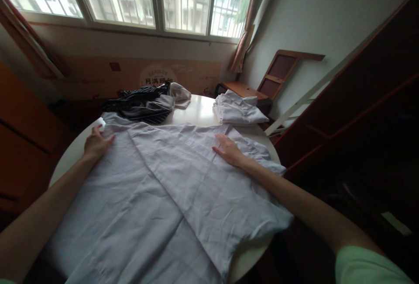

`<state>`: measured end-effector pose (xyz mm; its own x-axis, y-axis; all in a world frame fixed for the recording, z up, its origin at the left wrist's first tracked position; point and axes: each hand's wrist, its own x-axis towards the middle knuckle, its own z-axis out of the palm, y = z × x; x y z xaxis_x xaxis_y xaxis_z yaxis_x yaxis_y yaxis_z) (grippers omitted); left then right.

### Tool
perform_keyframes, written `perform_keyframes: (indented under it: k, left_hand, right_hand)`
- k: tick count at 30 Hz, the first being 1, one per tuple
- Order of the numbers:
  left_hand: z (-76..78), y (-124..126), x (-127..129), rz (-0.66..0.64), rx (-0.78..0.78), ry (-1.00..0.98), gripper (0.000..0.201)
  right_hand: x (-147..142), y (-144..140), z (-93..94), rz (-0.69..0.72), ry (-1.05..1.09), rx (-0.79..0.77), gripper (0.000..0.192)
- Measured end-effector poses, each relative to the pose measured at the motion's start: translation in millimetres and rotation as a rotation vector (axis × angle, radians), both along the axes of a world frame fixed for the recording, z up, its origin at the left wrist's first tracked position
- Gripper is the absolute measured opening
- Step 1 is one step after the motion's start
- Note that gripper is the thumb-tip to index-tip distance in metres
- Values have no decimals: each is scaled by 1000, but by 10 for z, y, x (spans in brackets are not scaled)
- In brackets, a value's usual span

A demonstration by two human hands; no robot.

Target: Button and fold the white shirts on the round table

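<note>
A large pale grey cloth (147, 188), apparently a garment, lies spread over a round white table (77, 153) and hangs past its near edge. Long creases run diagonally across it, and its right side is bunched. My left hand (97, 143) rests at the cloth's far left edge, thumb and fingers apart. On the upper right part of the cloth lies my right hand (229, 150), palm down with fingers stretched out. Neither hand visibly grips the fabric.
At the table's far side are a heap of black striped and grey clothes (147, 102) and a folded pale stack (238, 108). Behind the stack is a wooden chair (273, 76). A dark red wooden panel (340, 113) slants along the right, with windows (183, 2) ahead.
</note>
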<state>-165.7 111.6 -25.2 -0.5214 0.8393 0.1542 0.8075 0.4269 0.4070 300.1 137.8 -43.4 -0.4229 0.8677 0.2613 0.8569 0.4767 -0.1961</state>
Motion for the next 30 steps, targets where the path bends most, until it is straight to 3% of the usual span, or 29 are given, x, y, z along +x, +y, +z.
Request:
perform_keyframes:
  k: [7, 13, 15, 18, 22, 26, 30]
  left_hand:
    - [73, -16, -38, -321, 58, 58, 50]
    - [207, -12, 91, -267, 405, 263, 48]
    - [283, -29, 150, -269, 383, 301, 48]
    - [369, -66, 205, -362, 212, 311, 46]
    - [393, -133, 211, -456, 55, 326, 52]
    - [310, -384, 361, -537, 165, 364, 53]
    - [118, -926, 829, -839, 141, 340, 56]
  right_hand:
    - [466, -281, -62, 68, -47, 5, 47]
    - [643, -330, -90, -39, -41, 29, 47]
    - [621, -325, -104, -67, -64, 32, 48]
    - [598, -289, -106, -92, -96, 28, 47]
    - [637, -292, -10, -79, -84, -11, 47]
    - [553, -639, 203, 62, -11, -57, 45]
    - [122, -1271, 355, 297, 63, -106, 42]
